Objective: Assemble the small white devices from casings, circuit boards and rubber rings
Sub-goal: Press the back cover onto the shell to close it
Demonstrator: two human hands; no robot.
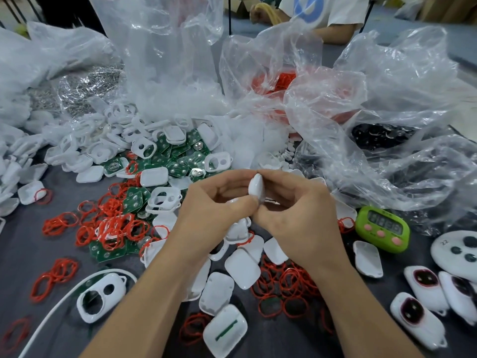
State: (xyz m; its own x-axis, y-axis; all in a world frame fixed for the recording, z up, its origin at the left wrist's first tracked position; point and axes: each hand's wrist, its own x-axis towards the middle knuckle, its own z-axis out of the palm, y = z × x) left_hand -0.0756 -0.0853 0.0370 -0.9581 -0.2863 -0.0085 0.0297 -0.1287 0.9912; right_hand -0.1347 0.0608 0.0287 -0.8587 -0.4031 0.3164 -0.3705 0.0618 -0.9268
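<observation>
A small white device (256, 187) is held edge-on above the table between both hands. My left hand (214, 208) pinches its left side with thumb and fingertips, and my right hand (294, 210) pinches its right side. Its inside is hidden. Green circuit boards (178, 161) lie heaped behind the hands. Red rubber rings (113, 223) are scattered to the left, and more of them lie under my right forearm (286, 285). White casings (242, 268) lie below the hands, and casing fronts with holes (100, 298) sit at the lower left.
Finished devices with dark buttons (415, 316) lie at the lower right beside a green timer (382, 228). Crumpled clear plastic bags (361, 120) of parts fill the back of the grey table. Another person (322, 11) sits opposite. A white cable (59, 301) curves at the lower left.
</observation>
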